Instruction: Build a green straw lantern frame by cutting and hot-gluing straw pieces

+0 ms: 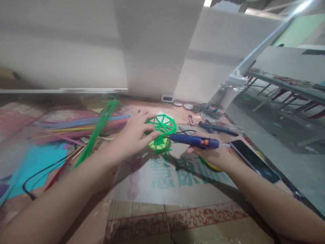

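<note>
A green wheel-like craft piece (164, 124) with spokes and a lower green part stands near the middle of the table. My left hand (139, 130) is at its left side, the thumb and fingertips on or very near its edge; the fingers are partly curled round it. In my right hand (207, 150) is a blue glue gun (190, 139), held level, its nozzle pointing left at the green piece near my left thumb. Whether the nozzle touches the piece cannot be made out.
Green strips (98, 132) and colored pipe cleaners (76, 125) lie at the left, by blue sheets (45, 162). A phone (254, 161), dark pliers (218, 128), small snips (191, 120) and a clear bottle (225, 95) are at the right. A small white device (167, 98) stands by the wall.
</note>
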Demonstrator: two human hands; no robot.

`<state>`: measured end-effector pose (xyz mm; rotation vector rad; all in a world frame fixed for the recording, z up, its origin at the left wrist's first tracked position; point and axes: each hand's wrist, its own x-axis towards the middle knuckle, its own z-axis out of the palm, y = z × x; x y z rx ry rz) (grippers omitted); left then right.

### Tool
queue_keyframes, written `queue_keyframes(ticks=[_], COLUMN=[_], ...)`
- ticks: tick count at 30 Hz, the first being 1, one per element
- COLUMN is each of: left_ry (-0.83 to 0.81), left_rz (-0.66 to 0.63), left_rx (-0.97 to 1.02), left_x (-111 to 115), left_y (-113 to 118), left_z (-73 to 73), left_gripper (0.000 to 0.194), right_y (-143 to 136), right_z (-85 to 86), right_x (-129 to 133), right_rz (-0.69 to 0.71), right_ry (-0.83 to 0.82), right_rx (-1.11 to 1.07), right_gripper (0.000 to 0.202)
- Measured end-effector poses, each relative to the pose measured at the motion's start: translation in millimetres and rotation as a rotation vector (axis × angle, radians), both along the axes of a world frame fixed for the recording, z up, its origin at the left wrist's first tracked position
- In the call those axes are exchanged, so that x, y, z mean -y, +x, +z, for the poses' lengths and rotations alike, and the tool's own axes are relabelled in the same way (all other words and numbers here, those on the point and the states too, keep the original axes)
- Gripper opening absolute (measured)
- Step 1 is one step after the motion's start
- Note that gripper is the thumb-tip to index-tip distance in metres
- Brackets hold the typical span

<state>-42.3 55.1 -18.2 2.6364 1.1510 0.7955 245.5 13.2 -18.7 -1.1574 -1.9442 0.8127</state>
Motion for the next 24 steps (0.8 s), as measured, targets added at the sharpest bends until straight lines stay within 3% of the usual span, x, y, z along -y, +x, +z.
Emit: queue_keyframes(ticks=[6, 15, 24], left_ry=[-0.007, -0.014, -0.016], left_rz=[0.002, -0.001, -0.005], left_rx=[0.000, 0.016, 0.011], left_x=[0, -1, -1], left_y=[0, 0, 0], left_z=[-0.3, -0.8, 0.0], left_gripper=[0.040, 0.038, 0.042], right_y=[3, 4, 9], right_z=[-4.5, 3.8, 5.9], right_x=[-2, -3, 1], right_rz=[-0.017, 0.009, 0.063], right_ry=[0.043, 0.119, 0.018], right_rx=[0.036, 0.117, 0.103], right_gripper=[0.034, 0.031, 0.028])
